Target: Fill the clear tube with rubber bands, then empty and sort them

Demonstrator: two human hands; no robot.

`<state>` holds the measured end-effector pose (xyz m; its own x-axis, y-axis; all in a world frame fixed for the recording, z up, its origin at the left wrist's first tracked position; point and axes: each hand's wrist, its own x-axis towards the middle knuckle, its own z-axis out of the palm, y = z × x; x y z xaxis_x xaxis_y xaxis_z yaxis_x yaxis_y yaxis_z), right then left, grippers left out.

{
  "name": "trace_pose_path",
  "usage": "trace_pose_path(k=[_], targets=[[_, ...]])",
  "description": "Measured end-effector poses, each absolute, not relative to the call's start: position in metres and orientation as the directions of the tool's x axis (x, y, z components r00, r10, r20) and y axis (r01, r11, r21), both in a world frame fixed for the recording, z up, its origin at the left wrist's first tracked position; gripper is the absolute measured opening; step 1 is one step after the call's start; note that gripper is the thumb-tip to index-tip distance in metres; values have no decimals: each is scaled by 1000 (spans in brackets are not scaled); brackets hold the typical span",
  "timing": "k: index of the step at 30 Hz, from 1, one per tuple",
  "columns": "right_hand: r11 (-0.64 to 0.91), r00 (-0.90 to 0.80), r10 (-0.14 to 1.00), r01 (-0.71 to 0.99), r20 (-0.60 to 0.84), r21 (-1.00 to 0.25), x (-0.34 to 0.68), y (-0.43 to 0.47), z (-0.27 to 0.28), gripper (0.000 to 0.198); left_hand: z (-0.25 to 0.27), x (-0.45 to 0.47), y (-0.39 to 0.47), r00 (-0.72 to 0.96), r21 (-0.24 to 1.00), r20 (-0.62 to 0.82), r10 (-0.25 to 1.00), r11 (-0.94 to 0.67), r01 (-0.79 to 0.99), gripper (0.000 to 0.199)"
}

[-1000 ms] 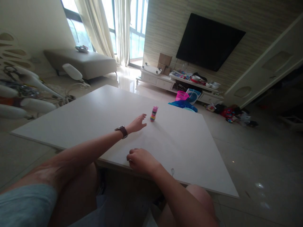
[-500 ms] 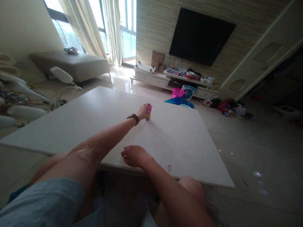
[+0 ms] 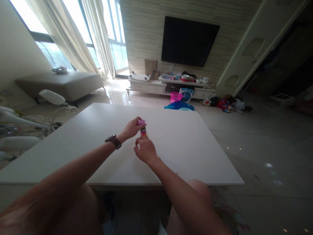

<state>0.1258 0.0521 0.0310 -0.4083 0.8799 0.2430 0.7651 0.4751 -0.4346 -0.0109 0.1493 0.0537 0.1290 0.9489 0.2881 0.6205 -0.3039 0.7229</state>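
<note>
A small bottle [image 3: 143, 131] with a pink top and a multicoloured, partly dark label stands about upright over the white table [image 3: 176, 143]. My left hand [image 3: 132, 128], a dark watch on its wrist, is closed round the pink top, thumb and fingers on either side. Just below and nearer to me, my right hand [image 3: 146, 150] is curled at the lower part of the bottle. It hides the bottle's base, and some of its own fingers are out of sight.
Beyond the table are a pink basket [image 3: 176, 97] and a blue plastic thing [image 3: 179, 105] on the floor. A low white cabinet [image 3: 148, 86] stands under the television [image 3: 189, 40]. White lamp arms [image 3: 52, 97] spread at left. My knees are under the near edge.
My left hand has drawn the bottle toward me and to the left. My right hand has moved forward from the near table edge to the bottle's lower part. The view has shifted.
</note>
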Motion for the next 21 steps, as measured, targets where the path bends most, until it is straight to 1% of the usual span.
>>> trace_pose_path(k=[2,4,6,8,10,13,16,21], targets=[[382,-237,919,730,315,-567,126,57,28,11,57,-25,129,159,735,284,945,-321,597,37],[319,-122,941,629,315,-709,124,60,21,17,57,-38,111,161,777,272,949,-315,544,39],[235,-95,972,477,215,-847,120,59,13,29,55,-50,97,144,847,223,964,-264,460,44],[112,-129,989,332,72,-937,116,57,5,40,52,-59,88,128,901,179,976,-215,376,47],[5,-187,982,223,-38,-975,111,55,-2,45,51,-63,81,125,925,172,977,-204,320,47],[-79,-274,956,104,-105,-991,107,54,-11,45,51,-63,76,129,934,194,973,-223,278,46],[-99,-308,945,46,-109,-994,105,51,-13,42,54,-58,73,136,956,166,977,-193,222,47],[-93,-250,965,-32,-82,-995,106,45,-6,37,61,-49,68,160,977,124,979,-149,154,49]])
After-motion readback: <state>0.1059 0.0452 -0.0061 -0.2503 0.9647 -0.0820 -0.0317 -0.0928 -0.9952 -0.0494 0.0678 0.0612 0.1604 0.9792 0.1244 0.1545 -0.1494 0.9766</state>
